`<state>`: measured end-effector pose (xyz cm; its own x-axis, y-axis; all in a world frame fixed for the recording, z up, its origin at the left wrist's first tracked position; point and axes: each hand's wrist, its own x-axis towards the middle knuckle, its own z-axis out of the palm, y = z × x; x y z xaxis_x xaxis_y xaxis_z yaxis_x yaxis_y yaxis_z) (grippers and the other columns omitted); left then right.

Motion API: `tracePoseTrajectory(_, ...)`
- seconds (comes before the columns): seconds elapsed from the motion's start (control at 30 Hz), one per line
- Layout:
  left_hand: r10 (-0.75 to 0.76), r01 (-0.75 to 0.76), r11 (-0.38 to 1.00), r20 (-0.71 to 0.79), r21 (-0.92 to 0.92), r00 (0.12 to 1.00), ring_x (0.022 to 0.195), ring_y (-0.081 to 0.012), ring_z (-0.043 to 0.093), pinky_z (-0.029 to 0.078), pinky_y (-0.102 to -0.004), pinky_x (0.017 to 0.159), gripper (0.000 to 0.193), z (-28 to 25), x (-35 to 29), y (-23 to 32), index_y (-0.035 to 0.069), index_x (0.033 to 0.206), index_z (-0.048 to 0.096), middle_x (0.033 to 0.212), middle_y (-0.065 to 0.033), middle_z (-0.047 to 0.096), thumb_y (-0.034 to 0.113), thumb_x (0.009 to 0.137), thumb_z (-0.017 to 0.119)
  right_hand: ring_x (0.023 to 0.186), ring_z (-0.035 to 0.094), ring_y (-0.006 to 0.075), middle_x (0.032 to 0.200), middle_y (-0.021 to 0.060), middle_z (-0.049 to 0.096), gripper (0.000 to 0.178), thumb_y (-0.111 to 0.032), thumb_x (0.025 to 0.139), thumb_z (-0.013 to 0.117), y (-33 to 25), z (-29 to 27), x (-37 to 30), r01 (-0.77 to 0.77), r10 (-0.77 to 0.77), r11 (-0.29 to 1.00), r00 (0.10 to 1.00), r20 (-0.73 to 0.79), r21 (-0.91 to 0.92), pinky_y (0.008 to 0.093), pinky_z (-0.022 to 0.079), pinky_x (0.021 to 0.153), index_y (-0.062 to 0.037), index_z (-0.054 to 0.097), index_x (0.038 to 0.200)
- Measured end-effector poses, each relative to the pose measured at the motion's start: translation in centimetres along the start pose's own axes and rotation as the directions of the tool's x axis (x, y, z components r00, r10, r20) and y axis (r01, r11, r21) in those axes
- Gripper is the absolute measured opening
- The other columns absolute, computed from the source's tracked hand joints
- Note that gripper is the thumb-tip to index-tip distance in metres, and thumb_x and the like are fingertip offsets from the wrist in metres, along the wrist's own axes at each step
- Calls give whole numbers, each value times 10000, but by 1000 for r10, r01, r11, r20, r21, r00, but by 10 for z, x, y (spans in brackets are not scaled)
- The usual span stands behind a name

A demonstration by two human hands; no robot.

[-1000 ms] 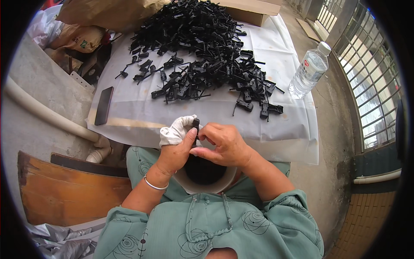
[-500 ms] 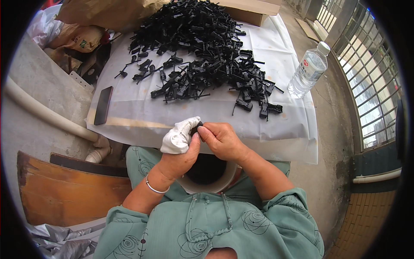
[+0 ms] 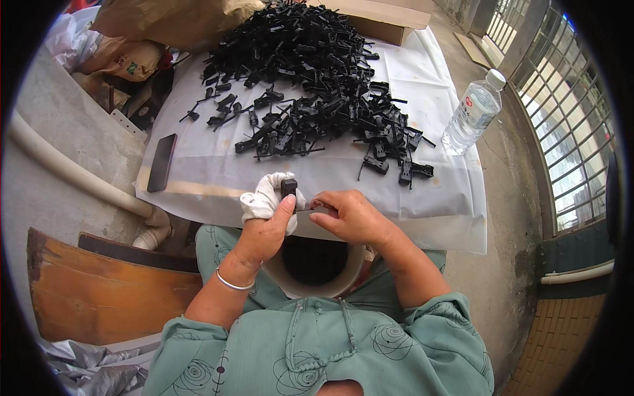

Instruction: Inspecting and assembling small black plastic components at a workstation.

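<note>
A small black plastic part (image 3: 288, 188) stands upright in my left hand (image 3: 267, 234), its blocky end pressed under the thumb. White cloth (image 3: 261, 201) wraps the fingers of that hand behind the part. From the part's lower side a thin dark stem seems to run toward my right hand (image 3: 353, 214), whose thumb and index finger are bent close together around its end. What the right fingertips pinch is too small to make out. Below both hands, between my knees, is a round bucket (image 3: 274, 274) with a dark inside.
A large heap of black plastic parts (image 3: 310, 79) covers the far half of the white-sheeted table (image 3: 218, 173). A phone (image 3: 162, 162) lies at its left edge, a clear water bottle (image 3: 472, 112) stands at the right. A cardboard box (image 3: 376, 30) sits behind; barred windows (image 3: 568, 125) line the right.
My hands have drawn slightly apart. The left hand has turned, bringing the black part's blocky end into view, and the right fingers have pulled off it to the right.
</note>
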<state>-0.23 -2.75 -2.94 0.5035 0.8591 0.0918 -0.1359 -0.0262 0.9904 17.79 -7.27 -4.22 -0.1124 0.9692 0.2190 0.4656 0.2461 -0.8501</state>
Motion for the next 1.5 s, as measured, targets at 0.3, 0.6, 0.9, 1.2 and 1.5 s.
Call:
tracePoseTrajectory(0.3, -192, 181, 981, 194, 73, 962, 545, -44, 400, 357, -184, 493, 292, 8, -3, 6, 21, 1163, 404, 833, -26, 519, 42, 872, 404, 532, 499, 197, 659, 101, 568, 115, -119, 781, 663, -1, 1, 1, 170, -152, 977, 979, -133, 132, 276, 421, 530, -21, 606, 803)
tracePoseTrajectory(0.6, -16, -32, 957, 160, 289, 987, 740, -133, 487, 430, -257, 682, 231, 14, 2, -1, 9, 1055, 465, 869, -58, 523, 31, 826, 437, 526, 437, 239, 614, 131, 493, 222, -150, 894, 507, -5, 3, 0, 127, -127, 981, 992, -12, 144, 334, 387, 519, 4, 521, 735)
tracePoseTrajectory(0.9, 184, -505, 420, 474, 754, 861, 917, -308, 537, 441, -322, 775, 260, 1, 5, 22, -2, 1049, 553, 939, -171, 564, 106, 813, 552, 608, 550, 310, 651, 150, 550, 204, -202, 851, 567, -3, -20, -3, 3, -56, 956, 984, -171, -294, 372, 426, 547, -22, 539, 759)
tracePoseTrajectory(1.2, -306, 304, 951, 46, 51, 951, 601, -82, 557, 425, -214, 491, 243, -1, 13, -6, 33, 1099, 538, 888, -54, 597, 181, 934, 438, 598, 576, 278, 740, 86, 595, 219, -150, 749, 653, 16, -27, -2, 39, -190, 825, 959, -211, -564, 368, 453, 518, -86, 589, 949)
tracePoseTrajectory(1.5, -267, 356, 861, 273, -363, 924, 568, -69, 530, 421, -189, 481, 217, 10, 10, -9, 44, 1123, 482, 827, -40, 588, 93, 912, 465, 517, 501, 158, 690, 51, 559, 220, -71, 735, 672, -12, -10, -2, 335, -347, 937, 927, -143, -102, 275, 403, 459, -53, 594, 940)
